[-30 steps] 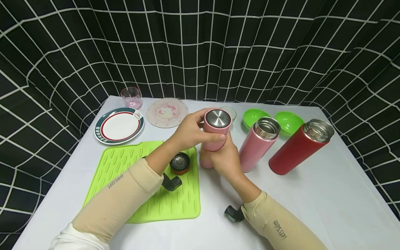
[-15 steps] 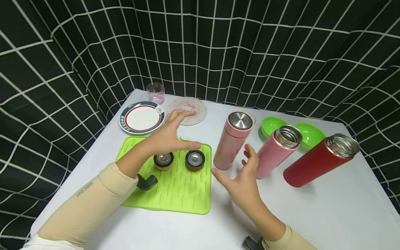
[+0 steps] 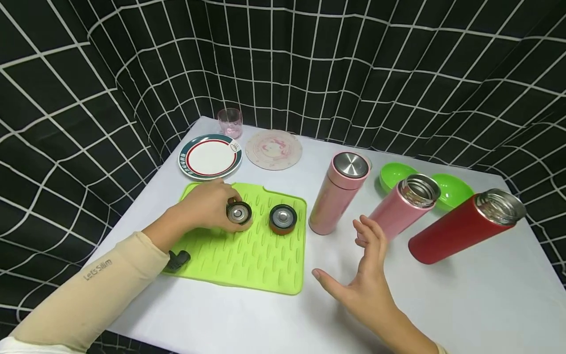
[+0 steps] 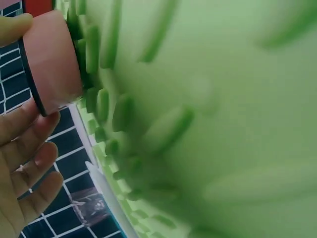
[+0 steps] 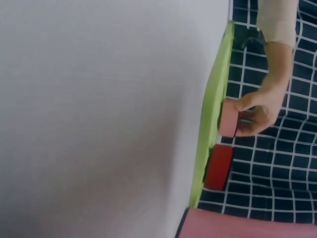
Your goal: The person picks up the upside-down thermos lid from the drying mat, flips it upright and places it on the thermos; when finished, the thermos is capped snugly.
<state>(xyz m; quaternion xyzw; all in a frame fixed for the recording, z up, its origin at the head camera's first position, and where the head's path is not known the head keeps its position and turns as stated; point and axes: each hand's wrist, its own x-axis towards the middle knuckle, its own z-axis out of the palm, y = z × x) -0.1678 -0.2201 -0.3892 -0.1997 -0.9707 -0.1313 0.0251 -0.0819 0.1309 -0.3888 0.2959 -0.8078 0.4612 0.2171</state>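
Observation:
My left hand (image 3: 208,206) pinches a pink bottle lid (image 4: 52,59) between thumb and fingers. The lid sits at the ribbed green drying mat (image 3: 247,260), its metal inner side facing up. To its right on the mat lies a red lid (image 3: 283,220), also inner side up. My right hand (image 3: 369,285) hovers with fingers spread over the white table, holding nothing. Nearest to it is an uncapped pink thermos (image 3: 400,211), whose steel mouth shows. Just left of that, a second pink thermos (image 3: 333,196) stands upright with its lid on.
An uncapped red thermos (image 3: 460,228) stands at the right. Two green bowls (image 3: 455,191) are behind the bottles. At the back left are a plate (image 3: 211,157) with a teal rim, a pink glass (image 3: 230,123) and a round patterned mat (image 3: 274,150).
Both hands have released the capped pink thermos. The left moved left and down to the pink lid and grasped it; the right drew back toward me. The head view shifted.

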